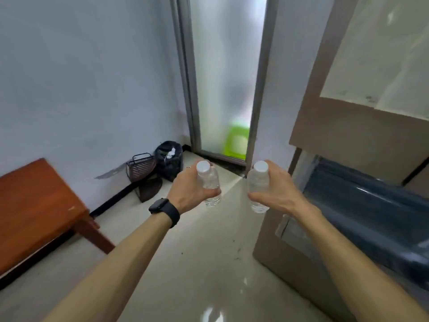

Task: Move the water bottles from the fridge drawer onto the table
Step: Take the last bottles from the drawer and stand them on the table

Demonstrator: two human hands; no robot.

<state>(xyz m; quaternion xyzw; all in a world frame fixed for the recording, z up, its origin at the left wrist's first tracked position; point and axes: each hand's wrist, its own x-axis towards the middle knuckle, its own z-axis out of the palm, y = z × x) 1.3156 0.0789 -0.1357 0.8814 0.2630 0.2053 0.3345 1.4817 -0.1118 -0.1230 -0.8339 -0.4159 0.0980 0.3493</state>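
Note:
Each hand holds one small clear water bottle with a white cap, upright, out in front of me above the floor. My left hand (189, 190), with a black watch on its wrist, grips the left bottle (208, 180). My right hand (276, 189) grips the right bottle (257, 182). The fridge (343, 126) stands at the right, and its dark pulled-out drawer (371, 219) lies just right of my right forearm. The brown wooden table (34, 205) sits low at the left against the wall.
A black bin bag (168, 160) and a dark wire basket (140, 169) stand in the far corner by the wall. A frosted glass door (222, 77) is straight ahead, with something green behind it. Glossy tiled floor (197, 252) runs between table and fridge.

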